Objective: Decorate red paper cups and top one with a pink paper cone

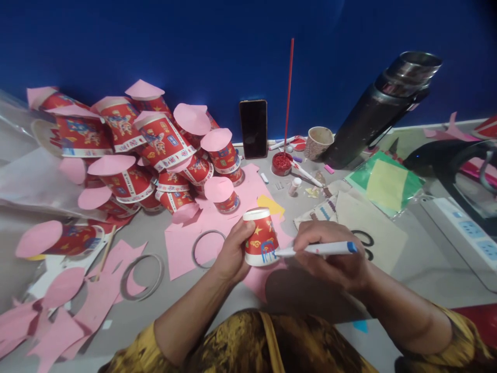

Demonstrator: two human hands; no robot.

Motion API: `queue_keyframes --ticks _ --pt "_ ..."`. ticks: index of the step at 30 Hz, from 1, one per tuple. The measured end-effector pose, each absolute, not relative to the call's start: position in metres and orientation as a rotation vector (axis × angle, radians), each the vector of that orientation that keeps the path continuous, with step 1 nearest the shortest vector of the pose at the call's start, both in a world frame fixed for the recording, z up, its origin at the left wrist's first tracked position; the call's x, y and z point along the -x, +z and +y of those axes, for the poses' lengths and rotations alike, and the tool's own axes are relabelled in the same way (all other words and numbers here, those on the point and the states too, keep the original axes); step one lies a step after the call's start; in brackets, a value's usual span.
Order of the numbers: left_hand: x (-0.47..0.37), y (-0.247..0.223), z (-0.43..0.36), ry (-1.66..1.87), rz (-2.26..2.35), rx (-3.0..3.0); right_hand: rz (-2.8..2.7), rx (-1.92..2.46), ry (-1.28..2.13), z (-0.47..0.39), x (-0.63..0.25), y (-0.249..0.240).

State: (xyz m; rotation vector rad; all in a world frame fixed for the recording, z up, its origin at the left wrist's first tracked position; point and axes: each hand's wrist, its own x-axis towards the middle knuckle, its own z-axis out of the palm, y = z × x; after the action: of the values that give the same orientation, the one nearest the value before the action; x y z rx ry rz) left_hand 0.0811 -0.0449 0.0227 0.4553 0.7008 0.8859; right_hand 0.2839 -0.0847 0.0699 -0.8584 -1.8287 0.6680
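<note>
My left hand point(232, 249) is wrapped round a red and white paper cup point(259, 235), which is upside down with its wide rim at the bottom. Between the fingers of my right hand point(336, 254) is a white marker point(328, 248) with a blue end. Its tip touches the lower right of the cup, beside blue lines drawn there. Pink paper point(180, 254) lies under and behind the cup. Scissors point(363, 238) are partly hidden behind my right hand.
Many red cups with pink paper tops point(163, 140) are piled at the left. Behind stand a phone point(253, 129), a red pot point(281, 163) and a leaning black flask point(376, 106). Tape rings point(123, 280), paper scraps and a power strip point(462, 223) lie around.
</note>
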Motion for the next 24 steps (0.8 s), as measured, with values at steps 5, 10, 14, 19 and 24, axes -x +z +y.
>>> queue_keyframes --ticks 5,10,14,19,24 --pt "-0.0810 0.0256 -0.0446 0.878 0.705 -0.464 -1.815 0.844 0.716 -0.0844 -0.2845 0.0693" --pt "-0.0811 0.0251 -0.0450 0.888 0.707 -0.453 -1.831 0.896 0.729 -0.0853 -0.2857 0.0696" --pt "-0.0810 0.0245 -0.0452 0.883 0.694 -0.461 -1.803 0.880 0.720 -0.0855 -0.2855 0.0672" --pt "-0.0806 0.0252 -0.0457 0.879 0.678 -0.463 -1.762 0.886 0.619 -0.0845 -0.2850 0.0642" --pt "-0.0805 0.0247 -0.0455 0.878 0.687 -0.464 -1.797 0.881 0.702 -0.0850 -0.2859 0.0671"
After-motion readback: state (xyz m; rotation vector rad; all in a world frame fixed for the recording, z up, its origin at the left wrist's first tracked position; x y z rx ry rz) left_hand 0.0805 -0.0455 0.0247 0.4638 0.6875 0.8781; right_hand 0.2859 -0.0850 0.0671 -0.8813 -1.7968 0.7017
